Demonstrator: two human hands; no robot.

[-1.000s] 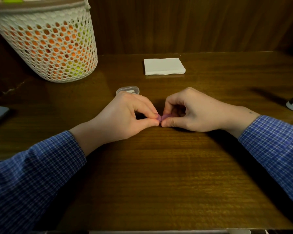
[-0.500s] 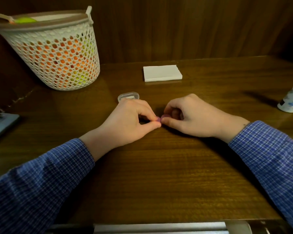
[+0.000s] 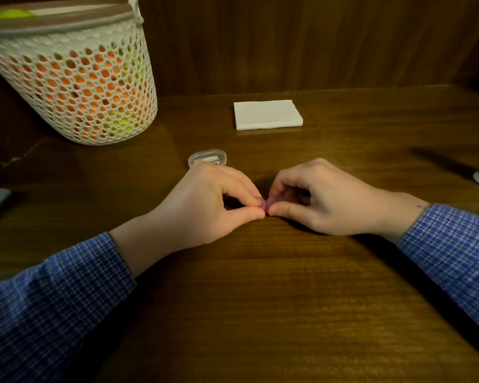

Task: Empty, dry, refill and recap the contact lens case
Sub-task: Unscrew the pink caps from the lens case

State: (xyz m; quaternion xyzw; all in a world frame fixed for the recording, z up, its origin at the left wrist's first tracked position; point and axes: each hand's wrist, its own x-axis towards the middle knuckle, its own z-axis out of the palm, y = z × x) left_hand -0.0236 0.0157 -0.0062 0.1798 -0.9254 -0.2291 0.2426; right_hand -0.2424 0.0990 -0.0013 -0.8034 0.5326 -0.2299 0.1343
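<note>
Purple lens case [image 3: 268, 202] pinched btwn left hand [image 3: 205, 205] & right hand [image 3: 324, 200].

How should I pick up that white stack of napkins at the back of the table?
Pinch the napkin stack by its near long edge, thumb below and fingers on top, coming in from the front. It lies flat on the table with that layered edge facing the person and bare wood around it, so nothing blocks the way. Both hands are busy right now with the small purple case, though.
</note>
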